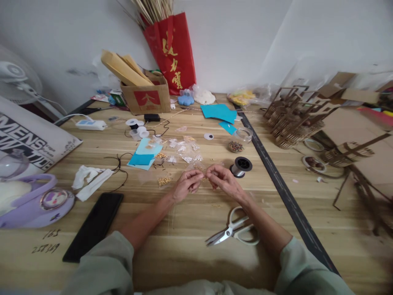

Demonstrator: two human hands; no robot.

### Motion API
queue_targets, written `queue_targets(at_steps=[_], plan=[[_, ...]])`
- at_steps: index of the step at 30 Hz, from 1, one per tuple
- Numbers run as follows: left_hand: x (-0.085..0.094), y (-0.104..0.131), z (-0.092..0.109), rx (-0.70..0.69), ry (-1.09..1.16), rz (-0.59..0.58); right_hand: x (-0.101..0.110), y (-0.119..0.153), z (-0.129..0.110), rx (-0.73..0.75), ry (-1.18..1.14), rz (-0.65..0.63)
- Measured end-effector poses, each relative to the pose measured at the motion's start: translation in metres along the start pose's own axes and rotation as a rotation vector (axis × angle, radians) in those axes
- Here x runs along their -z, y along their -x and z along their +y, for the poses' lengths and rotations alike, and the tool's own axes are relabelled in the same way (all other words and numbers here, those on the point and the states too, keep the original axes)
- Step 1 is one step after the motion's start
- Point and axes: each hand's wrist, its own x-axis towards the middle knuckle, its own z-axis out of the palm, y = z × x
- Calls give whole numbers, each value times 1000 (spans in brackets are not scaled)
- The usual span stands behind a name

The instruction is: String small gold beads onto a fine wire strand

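Note:
Near the middle of the wooden table, my left hand (188,184) is closed, thumb and index finger pinched together. My right hand (223,180) is pinched too, its fingertips almost touching the left ones. What lies between the fingertips is too small to make out. A spool of clear thread (241,166) stands just right of my right hand. Gold beads (164,181) lie left of my left hand, and a few small gold pieces (217,205) lie below the hands. White-handled scissors (229,232) rest, blades apart, by my right forearm. Small clear bags (186,150) lie beyond the hands.
A black phone (94,226) and a purple object (37,200) lie at the left. Blue sheets (218,113), a cardboard box (150,98) and a red bag (173,53) are at the back. Woven baskets (285,123) stand right of the dark strip (276,180).

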Motion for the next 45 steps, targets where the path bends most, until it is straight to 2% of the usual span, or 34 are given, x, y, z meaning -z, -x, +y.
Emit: queue_targets(at_steps=[15, 28, 34, 39, 45], plan=[[-1, 0, -1, -23, -123, 42, -4, 1, -7, -63, -92, -8], [0, -1, 3, -63, -169, 95, 11, -4, -10, -72, -226, 69], [4, -1, 5, -109, -139, 64, 20, -5, -17, -78, -277, 10], [0, 0, 14, -169, -164, 27, 24, -6, -24, -83, -207, -14], [-2, -1, 12, -68, -109, 59, 21, -5, -35, -66, -133, -42]])
